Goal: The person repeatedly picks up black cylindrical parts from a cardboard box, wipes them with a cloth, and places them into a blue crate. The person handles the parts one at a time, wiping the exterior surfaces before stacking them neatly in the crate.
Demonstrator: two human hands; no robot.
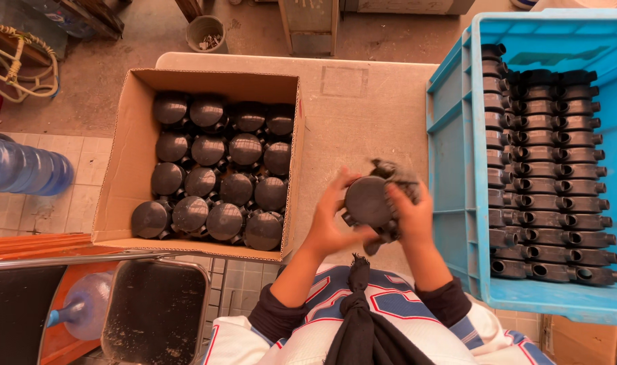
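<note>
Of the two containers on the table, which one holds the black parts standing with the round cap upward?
The cardboard box, left of the hands. Its black parts show round domed tops, while those in the blue plastic crate lie in rows on their sides.

Blurred by motion: right hand [411, 215] and the dark rag [396, 177] under its fingers [416, 192]. Hidden behind both hands: lower half of the round black part [367, 201]; left hand [328, 220] covering its near side. Cut off at the right and top edges: blue crate [450, 149]. Stacked too tightly to count layers: black parts [210, 179] in the cardboard box [122, 162]. Cut off at the left edge: water bottle [24, 169]. Too small to tell: contents of the grey pot [205, 34].
</note>
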